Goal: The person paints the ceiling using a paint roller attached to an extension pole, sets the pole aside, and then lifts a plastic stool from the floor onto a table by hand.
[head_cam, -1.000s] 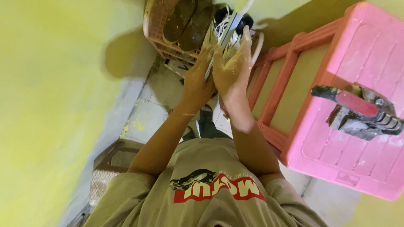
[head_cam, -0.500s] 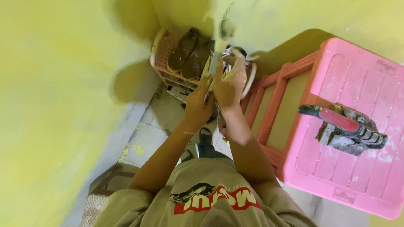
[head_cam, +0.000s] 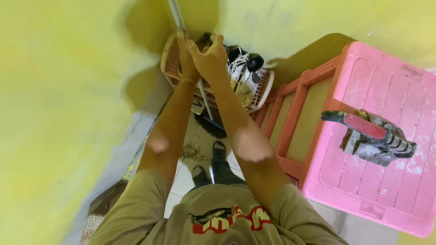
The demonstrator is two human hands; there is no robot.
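Note:
Both my arms reach forward and up along a yellow wall. My left hand (head_cam: 185, 56) is closed around a thin grey pole (head_cam: 203, 99) that runs from above my hands down toward my feet. My right hand (head_cam: 210, 58) grips the same pole just beside the left one, with its fingertips sticking up. Behind the hands sits a pink openwork basket (head_cam: 171, 68) holding shoes, among them a white and black pair (head_cam: 243, 68).
A pink plastic stool (head_cam: 386, 90) stands at the right with a paint-smeared tool with a red handle (head_cam: 369, 136) lying on its top. The yellow wall (head_cam: 68, 90) fills the left side. My sandalled feet (head_cam: 213, 163) stand on light floor tiles.
My hands have moved higher along the pole and further from my body. The view has tilted, so the basket and stool sit lower in the picture.

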